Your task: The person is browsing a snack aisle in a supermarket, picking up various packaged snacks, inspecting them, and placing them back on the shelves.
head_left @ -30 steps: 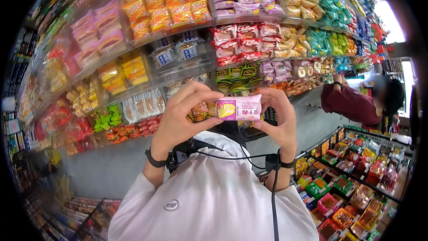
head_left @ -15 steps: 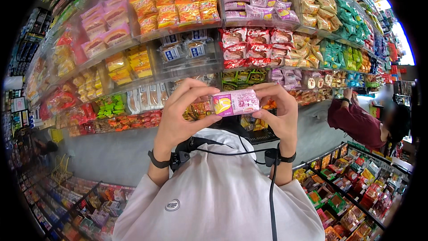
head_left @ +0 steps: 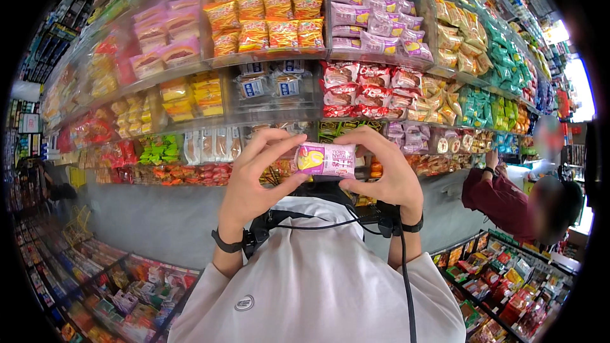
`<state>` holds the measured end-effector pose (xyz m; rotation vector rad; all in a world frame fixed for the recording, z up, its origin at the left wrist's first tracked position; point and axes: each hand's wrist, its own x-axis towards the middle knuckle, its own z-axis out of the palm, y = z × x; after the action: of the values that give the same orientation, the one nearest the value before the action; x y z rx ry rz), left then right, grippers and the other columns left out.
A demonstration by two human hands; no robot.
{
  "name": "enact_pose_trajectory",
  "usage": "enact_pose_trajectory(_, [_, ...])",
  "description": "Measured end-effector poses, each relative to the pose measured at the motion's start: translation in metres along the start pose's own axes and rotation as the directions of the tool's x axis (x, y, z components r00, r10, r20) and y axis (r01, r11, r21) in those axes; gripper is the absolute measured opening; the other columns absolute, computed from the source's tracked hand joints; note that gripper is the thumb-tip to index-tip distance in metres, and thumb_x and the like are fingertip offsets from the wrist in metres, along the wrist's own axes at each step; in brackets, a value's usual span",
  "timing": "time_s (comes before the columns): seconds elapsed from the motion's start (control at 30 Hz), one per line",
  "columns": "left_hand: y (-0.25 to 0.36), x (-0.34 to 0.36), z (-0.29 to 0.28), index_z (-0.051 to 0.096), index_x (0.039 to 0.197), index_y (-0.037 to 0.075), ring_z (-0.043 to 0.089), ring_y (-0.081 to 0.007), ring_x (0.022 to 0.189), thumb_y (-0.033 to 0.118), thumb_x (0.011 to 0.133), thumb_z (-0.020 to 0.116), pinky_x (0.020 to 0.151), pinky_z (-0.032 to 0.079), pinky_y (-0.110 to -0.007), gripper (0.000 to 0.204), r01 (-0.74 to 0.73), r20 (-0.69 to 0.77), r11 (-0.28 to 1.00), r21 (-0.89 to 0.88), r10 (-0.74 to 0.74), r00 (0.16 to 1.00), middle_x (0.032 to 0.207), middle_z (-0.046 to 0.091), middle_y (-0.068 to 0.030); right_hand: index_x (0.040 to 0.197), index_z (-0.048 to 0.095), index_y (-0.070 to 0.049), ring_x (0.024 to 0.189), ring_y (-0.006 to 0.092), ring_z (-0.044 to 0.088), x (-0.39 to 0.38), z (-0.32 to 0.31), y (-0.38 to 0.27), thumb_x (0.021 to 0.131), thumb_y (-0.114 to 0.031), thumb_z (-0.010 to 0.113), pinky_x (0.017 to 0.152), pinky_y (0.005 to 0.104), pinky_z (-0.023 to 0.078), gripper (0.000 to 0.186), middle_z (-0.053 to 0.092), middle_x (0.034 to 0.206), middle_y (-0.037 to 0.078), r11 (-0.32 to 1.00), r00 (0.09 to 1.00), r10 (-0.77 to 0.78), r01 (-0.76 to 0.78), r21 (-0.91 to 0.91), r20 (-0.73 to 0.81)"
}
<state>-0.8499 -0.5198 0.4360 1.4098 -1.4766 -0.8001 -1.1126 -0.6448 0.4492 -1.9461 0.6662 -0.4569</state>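
Note:
Between my two hands, in front of my chest, is a small pink-and-purple wrapped snack cake (head_left: 326, 160) with a yellow patch on its left part. My left hand (head_left: 259, 174) pinches its left end, forefinger above and thumb below. Around the right end curve the fingers of my right hand (head_left: 389, 168), the thumb at the lower corner. Dark bands circle both wrists, and a black cable hangs from the right one. Look-alike purple packets (head_left: 381, 22) fill a clear bin on the upper shelf.
Tiered clear bins hold orange packets (head_left: 267, 16), red packets (head_left: 368, 89) and teal packets (head_left: 476, 108). A person in a maroon shirt (head_left: 495, 200) stands to the right at the shelf. Low racks of packaged goods (head_left: 508, 273) stand behind me on both sides.
The snack cake has shifted slightly left and tilted a little, with its face turned more toward me. My right fingers have opened somewhat. The shelves sit lower in view.

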Motion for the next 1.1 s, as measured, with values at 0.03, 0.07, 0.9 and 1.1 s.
enact_pose_trajectory(0.03, [0.000,-0.001,-0.001,0.075,0.142,0.008,0.068,-0.0267,0.119,0.010,0.085,0.092,0.103,0.056,-0.039,0.059,0.002,-0.012,1.000,0.005,-0.002,1.000,0.131,0.066,-0.0096,0.140,0.068,-0.006,0.122,0.0259,0.070,0.003,0.000,-0.003,0.079,-0.012,0.095,0.096,0.0374,0.057,0.067,0.071,0.134,0.011,1.000,1.000,-0.009,0.009,0.000,0.010])
enact_pose_trajectory(0.07, [0.000,-0.003,-0.002,0.074,0.143,0.007,0.068,-0.0245,0.118,0.008,0.084,0.091,0.102,0.057,-0.037,0.061,-0.007,0.006,0.999,0.034,0.007,1.000,0.132,0.065,-0.0094,0.138,0.069,-0.006,0.119,0.0292,0.070,0.005,0.002,-0.006,0.080,-0.013,0.094,0.097,0.0386,0.057,0.064,0.072,0.132,0.012,0.998,0.999,0.005,-0.003,-0.056,0.042])
enact_pose_trajectory(0.9, [-0.007,-0.054,-0.025,0.076,0.133,0.003,0.072,-0.0239,0.115,0.007,0.097,0.077,0.098,0.057,-0.036,0.037,0.022,-0.114,0.997,0.067,-0.014,0.993,0.137,0.071,-0.0108,0.143,0.049,0.000,0.082,0.0483,0.076,0.183,-0.025,0.115,0.100,-0.054,0.076,0.075,0.0568,0.058,0.074,0.074,0.078,0.030,0.766,0.725,-0.080,-0.394,-0.508,-0.684])
enact_pose_trajectory(1.1, [-0.014,-0.075,-0.031,0.077,0.132,0.004,0.072,-0.0225,0.111,0.005,0.097,0.076,0.097,0.057,-0.036,0.035,0.109,-0.143,0.994,0.018,-0.106,0.984,0.135,0.073,-0.0102,0.151,0.041,0.014,0.093,0.0505,0.078,0.189,-0.018,0.078,0.100,-0.060,0.074,0.083,0.0547,0.062,0.096,0.077,0.089,0.034,0.925,0.809,0.271,-0.369,-0.092,-0.522])
